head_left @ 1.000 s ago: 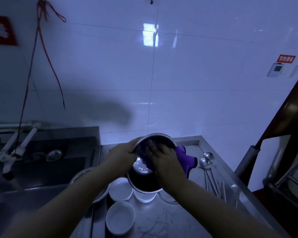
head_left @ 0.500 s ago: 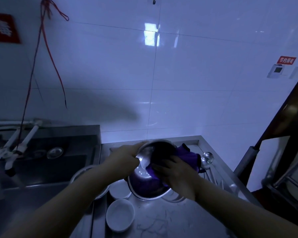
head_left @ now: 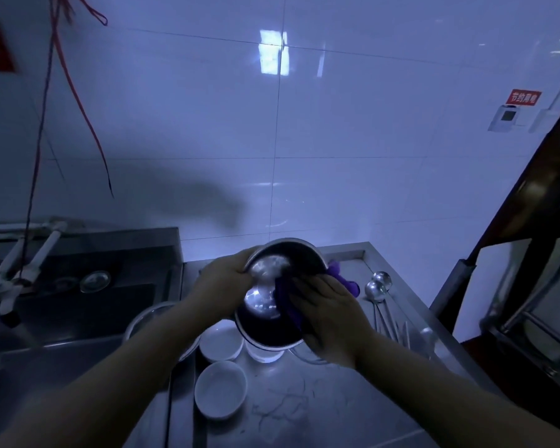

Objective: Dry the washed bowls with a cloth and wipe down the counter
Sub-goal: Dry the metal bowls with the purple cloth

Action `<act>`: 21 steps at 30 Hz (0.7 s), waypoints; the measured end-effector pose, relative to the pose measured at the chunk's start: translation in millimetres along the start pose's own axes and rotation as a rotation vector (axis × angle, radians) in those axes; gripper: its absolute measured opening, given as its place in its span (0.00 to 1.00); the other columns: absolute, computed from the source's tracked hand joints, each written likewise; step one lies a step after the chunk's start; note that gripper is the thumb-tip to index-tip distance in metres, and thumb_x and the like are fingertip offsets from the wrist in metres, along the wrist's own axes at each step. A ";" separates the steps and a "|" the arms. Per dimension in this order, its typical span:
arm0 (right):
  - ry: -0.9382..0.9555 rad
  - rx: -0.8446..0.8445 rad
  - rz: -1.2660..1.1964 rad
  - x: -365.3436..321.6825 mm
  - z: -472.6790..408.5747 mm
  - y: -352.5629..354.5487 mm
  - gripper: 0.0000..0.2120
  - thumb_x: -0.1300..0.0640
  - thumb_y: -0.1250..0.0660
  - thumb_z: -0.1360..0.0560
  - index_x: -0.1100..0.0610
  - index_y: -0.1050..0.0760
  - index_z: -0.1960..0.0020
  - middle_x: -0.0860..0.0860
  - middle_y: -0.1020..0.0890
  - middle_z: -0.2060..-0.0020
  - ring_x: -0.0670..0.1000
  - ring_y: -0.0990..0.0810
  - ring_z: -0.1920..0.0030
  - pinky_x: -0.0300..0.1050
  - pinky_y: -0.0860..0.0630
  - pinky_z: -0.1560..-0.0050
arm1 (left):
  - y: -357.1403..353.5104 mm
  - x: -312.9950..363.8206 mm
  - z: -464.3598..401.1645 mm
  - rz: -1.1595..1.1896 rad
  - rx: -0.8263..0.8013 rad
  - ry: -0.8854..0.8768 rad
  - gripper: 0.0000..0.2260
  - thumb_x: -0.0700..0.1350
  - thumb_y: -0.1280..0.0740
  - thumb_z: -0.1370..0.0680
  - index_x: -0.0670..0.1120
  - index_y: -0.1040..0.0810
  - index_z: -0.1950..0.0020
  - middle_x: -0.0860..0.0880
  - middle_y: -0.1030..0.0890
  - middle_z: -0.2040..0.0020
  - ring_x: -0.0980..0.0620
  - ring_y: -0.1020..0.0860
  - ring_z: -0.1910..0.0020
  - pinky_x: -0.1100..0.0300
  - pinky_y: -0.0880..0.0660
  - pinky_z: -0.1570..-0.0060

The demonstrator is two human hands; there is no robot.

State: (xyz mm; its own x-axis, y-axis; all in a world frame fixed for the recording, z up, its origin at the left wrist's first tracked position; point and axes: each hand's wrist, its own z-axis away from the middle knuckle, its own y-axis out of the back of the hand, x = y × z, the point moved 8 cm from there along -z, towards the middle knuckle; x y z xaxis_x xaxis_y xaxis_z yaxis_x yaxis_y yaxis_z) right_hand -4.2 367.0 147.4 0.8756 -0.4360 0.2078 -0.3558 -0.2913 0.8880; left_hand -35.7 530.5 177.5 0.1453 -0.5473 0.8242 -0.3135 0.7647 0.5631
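Note:
A shiny steel bowl (head_left: 265,286) is held tilted above the steel counter (head_left: 320,405), its inside facing me. My left hand (head_left: 222,281) grips its left rim. My right hand (head_left: 330,312) presses a purple cloth (head_left: 340,276) into the bowl's right side; part of the cloth hangs out behind the rim. Two white bowls (head_left: 221,389) sit on the counter below, one (head_left: 220,341) partly under my left wrist. Another white bowl (head_left: 262,352) is mostly hidden under the steel bowl.
Two steel ladles (head_left: 377,289) and several utensils lie along the counter's right side. A steel basin (head_left: 149,318) sits at the counter's left edge under my arm. A dark sink (head_left: 78,302) with taps lies left. A dark cabinet (head_left: 530,237) stands right.
My right hand slid the cloth from the bowl's lower middle toward its right side. The bowl rose and tilted slightly; the left hand kept its grip on the rim.

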 end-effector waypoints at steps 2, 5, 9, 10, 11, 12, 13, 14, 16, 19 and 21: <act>-0.111 0.014 -0.137 -8.7 5.6 -2.8 0.23 0.48 0.32 0.37 0.54 0.21 0.44 0.52 0.19 0.44 0.55 0.23 0.43 0.50 0.34 0.36 | -2.1 -1.8 1.3 0.066 0.060 0.024 0.26 0.38 0.39 0.31 0.70 0.25 0.46 0.54 0.18 0.59 0.48 0.20 0.60 0.56 0.21 0.64; -0.211 0.046 -0.264 -34.8 7.6 -8.1 0.25 0.42 0.33 0.35 0.50 0.24 0.40 0.49 0.20 0.43 0.52 0.23 0.44 0.51 0.31 0.40 | -7.0 -1.6 3.7 0.091 0.144 0.013 0.24 0.34 0.41 0.28 0.59 0.23 0.41 0.50 0.18 0.60 0.47 0.21 0.62 0.53 0.21 0.62; -0.157 0.060 -0.327 -56.8 4.0 -16.5 0.32 0.42 0.35 0.33 0.48 0.34 0.30 0.51 0.25 0.36 0.52 0.26 0.39 0.48 0.31 0.42 | -8.5 -5.9 4.6 0.164 0.178 0.035 0.20 0.35 0.40 0.28 0.57 0.21 0.46 0.52 0.18 0.62 0.49 0.21 0.62 0.58 0.26 0.67; -0.098 0.038 -0.291 -56.2 4.1 -17.1 0.32 0.43 0.35 0.32 0.48 0.35 0.29 0.52 0.25 0.35 0.53 0.26 0.39 0.49 0.30 0.43 | -8.5 -7.0 4.5 0.180 0.159 0.049 0.20 0.34 0.40 0.28 0.57 0.21 0.48 0.52 0.18 0.62 0.49 0.21 0.64 0.59 0.26 0.70; -0.020 -0.001 -0.238 -53.7 5.2 -18.4 0.31 0.45 0.35 0.31 0.48 0.36 0.29 0.53 0.25 0.35 0.54 0.25 0.39 0.49 0.27 0.44 | -8.2 -7.5 4.2 0.187 0.129 0.058 0.21 0.33 0.40 0.29 0.58 0.21 0.50 0.51 0.18 0.63 0.49 0.21 0.66 0.60 0.27 0.73; 0.063 -0.050 -0.169 -49.3 7.6 -20.9 0.32 0.46 0.33 0.32 0.48 0.35 0.29 0.54 0.25 0.35 0.55 0.24 0.40 0.51 0.25 0.45 | -7.2 -6.8 4.2 0.187 0.092 0.062 0.22 0.33 0.40 0.29 0.59 0.21 0.52 0.48 0.18 0.62 0.48 0.21 0.67 0.60 0.27 0.75; 0.137 -0.092 -0.096 -43.5 11.5 -23.2 0.33 0.47 0.30 0.33 0.48 0.34 0.30 0.54 0.24 0.36 0.55 0.23 0.42 0.51 0.24 0.46 | -6.3 -5.7 3.4 0.177 0.049 0.065 0.23 0.32 0.40 0.30 0.60 0.20 0.53 0.46 0.17 0.61 0.46 0.20 0.67 0.59 0.25 0.75; 0.198 -0.109 -0.037 -37.4 15.8 -24.0 0.33 0.49 0.28 0.35 0.48 0.32 0.32 0.54 0.23 0.38 0.54 0.22 0.44 0.52 0.24 0.46 | -6.2 -3.9 2.3 0.150 -0.008 0.063 0.24 0.31 0.40 0.32 0.60 0.20 0.53 0.44 0.17 0.60 0.43 0.19 0.67 0.56 0.23 0.74; 0.289 -0.055 0.004 -28.3 21.3 -19.3 0.25 0.53 0.29 0.35 0.50 0.26 0.37 0.53 0.19 0.44 0.55 0.20 0.49 0.51 0.24 0.48 | -6.2 -0.7 -0.1 0.067 -0.121 0.046 0.26 0.31 0.40 0.33 0.61 0.19 0.51 0.41 0.16 0.59 0.38 0.18 0.63 0.48 0.19 0.67; 0.324 0.072 -0.013 -24.1 24.9 -8.1 0.13 0.57 0.32 0.30 0.50 0.22 0.46 0.52 0.17 0.53 0.53 0.19 0.55 0.46 0.25 0.51 | -3.3 0.8 -2.3 0.085 -0.182 0.064 0.20 0.34 0.37 0.29 0.54 0.20 0.44 0.42 0.17 0.58 0.43 0.18 0.64 0.52 0.20 0.66; 0.290 0.113 -0.023 -23.1 23.4 -3.2 0.09 0.58 0.32 0.28 0.50 0.22 0.49 0.51 0.17 0.57 0.52 0.19 0.59 0.44 0.26 0.55 | -2.3 -2.6 -1.5 0.039 -0.190 0.065 0.21 0.40 0.36 0.24 0.54 0.28 0.33 0.48 0.18 0.51 0.50 0.20 0.64 0.58 0.23 0.66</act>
State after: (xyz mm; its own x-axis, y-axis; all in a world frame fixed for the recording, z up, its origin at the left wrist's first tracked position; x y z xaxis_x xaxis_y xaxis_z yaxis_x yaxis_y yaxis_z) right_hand -31.0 358.0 130.1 0.9346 -0.1723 0.3113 -0.3551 -0.3982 0.8458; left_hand -34.0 530.7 174.1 0.1986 -0.4981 0.8441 -0.1384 0.8384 0.5272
